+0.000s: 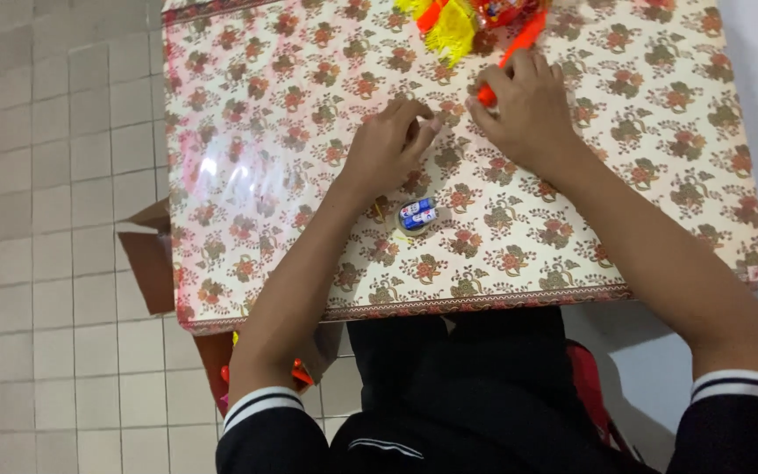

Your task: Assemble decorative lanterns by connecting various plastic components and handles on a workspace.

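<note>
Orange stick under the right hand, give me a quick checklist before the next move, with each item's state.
1. Right hand on the orange stick: ok, fingers cover its near end.
2. Left hand free: cannot tell, fingers curled, anything pinched is hidden.
3. Two small batteries within reach: ok, they lie on the table below the left hand.
4. Yellow tassels apart from both hands: ok, at the far edge.
5. Floral tablecloth flat: ok.

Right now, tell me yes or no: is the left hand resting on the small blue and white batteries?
No, the left hand lies on the floral tablecloth, apart from the batteries nearer the table edge.
</note>
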